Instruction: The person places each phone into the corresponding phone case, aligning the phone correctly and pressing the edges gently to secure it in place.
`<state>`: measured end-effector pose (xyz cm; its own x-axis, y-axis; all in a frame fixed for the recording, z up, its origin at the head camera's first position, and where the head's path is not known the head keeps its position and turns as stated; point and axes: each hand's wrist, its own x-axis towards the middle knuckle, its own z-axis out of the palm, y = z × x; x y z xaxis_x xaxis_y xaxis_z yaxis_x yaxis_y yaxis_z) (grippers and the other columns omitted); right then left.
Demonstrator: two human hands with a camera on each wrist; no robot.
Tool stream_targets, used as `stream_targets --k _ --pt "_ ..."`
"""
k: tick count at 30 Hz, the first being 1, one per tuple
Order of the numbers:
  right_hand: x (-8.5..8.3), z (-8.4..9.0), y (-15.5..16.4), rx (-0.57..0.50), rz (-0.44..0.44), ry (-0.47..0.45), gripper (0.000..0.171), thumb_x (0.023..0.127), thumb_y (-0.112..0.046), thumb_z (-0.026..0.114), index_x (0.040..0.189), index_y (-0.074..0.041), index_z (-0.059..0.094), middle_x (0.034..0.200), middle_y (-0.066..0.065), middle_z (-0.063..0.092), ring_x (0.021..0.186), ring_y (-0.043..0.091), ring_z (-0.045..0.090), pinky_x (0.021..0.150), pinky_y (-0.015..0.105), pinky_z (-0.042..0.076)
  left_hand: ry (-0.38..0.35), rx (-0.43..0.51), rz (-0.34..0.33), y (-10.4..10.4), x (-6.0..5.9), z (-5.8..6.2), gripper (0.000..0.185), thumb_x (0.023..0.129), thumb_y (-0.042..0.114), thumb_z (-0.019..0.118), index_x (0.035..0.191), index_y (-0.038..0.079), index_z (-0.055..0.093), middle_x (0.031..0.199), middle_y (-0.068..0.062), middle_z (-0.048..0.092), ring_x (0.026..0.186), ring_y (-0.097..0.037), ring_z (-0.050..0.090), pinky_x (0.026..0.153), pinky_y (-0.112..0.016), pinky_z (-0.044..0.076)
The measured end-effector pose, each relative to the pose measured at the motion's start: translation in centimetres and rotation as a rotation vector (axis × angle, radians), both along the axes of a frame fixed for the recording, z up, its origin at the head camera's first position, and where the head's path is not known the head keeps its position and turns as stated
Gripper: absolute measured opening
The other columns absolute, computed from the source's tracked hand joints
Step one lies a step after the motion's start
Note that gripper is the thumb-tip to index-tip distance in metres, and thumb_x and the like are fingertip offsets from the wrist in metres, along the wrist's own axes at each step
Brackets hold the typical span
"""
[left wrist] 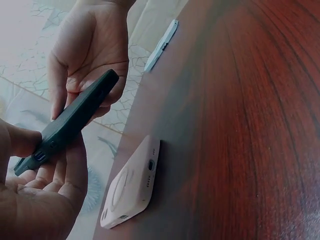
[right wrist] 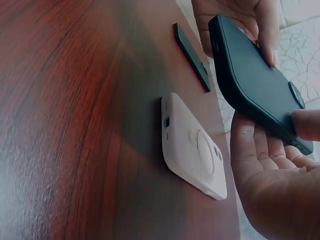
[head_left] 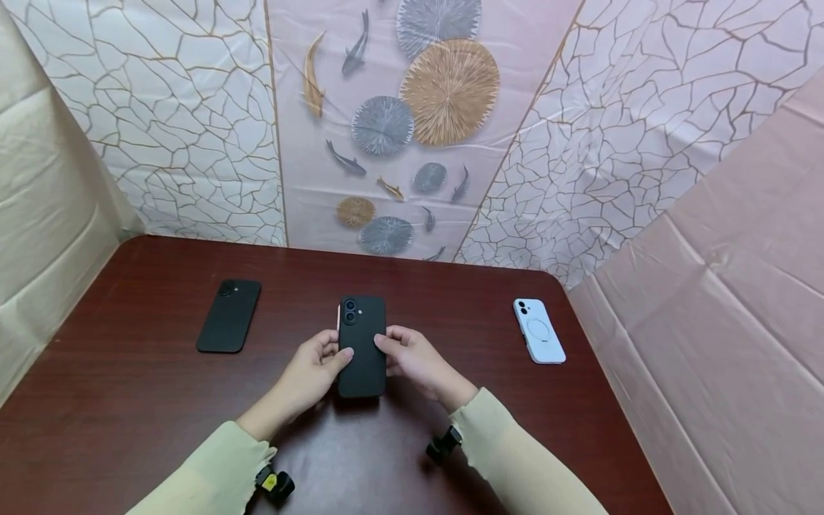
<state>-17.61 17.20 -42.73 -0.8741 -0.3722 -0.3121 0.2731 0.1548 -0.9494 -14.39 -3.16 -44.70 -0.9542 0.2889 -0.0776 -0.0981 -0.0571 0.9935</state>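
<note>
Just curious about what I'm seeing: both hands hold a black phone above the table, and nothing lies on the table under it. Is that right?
Not quite. Both hands, left hand and right hand, do hold the black phone, but a pale pink phone lies on the table beneath it, as both wrist views show.

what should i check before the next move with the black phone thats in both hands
1. Both hands grip the black phone: left hand and right hand on its sides, ok.
2. Phone lifted off the table: ok, wrist views show it held above.
3. Pink case under the hands, lying flat, apart from the phone: ok.
4. Black case at left, untouched: ok.
5. Blue case at right, untouched: ok.
6. Whether the held phone already wears a case: cannot tell.
</note>
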Motion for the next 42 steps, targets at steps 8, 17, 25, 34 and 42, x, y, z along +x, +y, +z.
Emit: stream_targets --k 8,17,25,34,42 --pt "0.1 -0.4 0.6 0.027 0.008 0.020 0.027 0.100 -0.023 0.055 0.109 0.002 0.059 0.093 0.010 0.067 0.081 0.020 0.067 0.076 0.040 0.055 0.025 -0.035 -0.005 0.7 0.1 -0.4 0.028 0.099 0.009 0.054 0.124 -0.003 0.050 0.106 -0.016 0.066 0.095 -0.022 0.068 0.077 -0.031 0.054" --pt "0.0 -0.7 1.0 0.060 -0.006 0.005 0.028 0.100 -0.024 0.054 0.113 0.001 0.059 0.099 0.012 0.068 0.086 0.023 0.067 0.080 0.045 0.054 -0.007 -0.004 -0.018 1.0 0.1 -0.4 0.038 0.098 0.005 0.054 0.133 -0.003 0.041 0.109 -0.018 0.065 0.101 -0.026 0.065 0.083 -0.036 0.053" --pt "0.0 -0.8 1.2 0.097 -0.015 0.019 0.026 0.100 -0.023 0.054 0.111 0.001 0.059 0.097 0.012 0.069 0.085 0.023 0.068 0.080 0.044 0.055 -0.027 0.014 0.001 1.2 0.2 -0.6 0.048 0.095 -0.001 0.056 0.138 0.000 0.036 0.114 -0.019 0.063 0.102 -0.027 0.064 0.084 -0.037 0.053" --pt "0.0 -1.0 1.4 0.109 -0.048 0.037 0.026 0.099 -0.023 0.057 0.114 -0.001 0.057 0.098 0.012 0.070 0.082 0.023 0.067 0.076 0.040 0.056 -0.015 -0.063 0.070 1.2 -0.1 -1.4 0.036 0.092 0.000 0.063 0.126 0.000 0.048 0.090 -0.012 0.063 0.083 -0.021 0.065 0.069 -0.038 0.056" --pt "-0.7 -0.5 2.0 0.175 -0.171 0.052 0.033 0.095 -0.024 0.064 0.115 -0.002 0.049 0.089 0.008 0.069 0.070 0.018 0.060 0.066 0.033 0.050 0.060 -0.155 0.168 2.8 -1.2 -1.3 0.025 0.091 0.000 0.065 0.111 -0.004 0.051 0.084 -0.010 0.066 0.069 -0.019 0.064 0.061 -0.041 0.056"
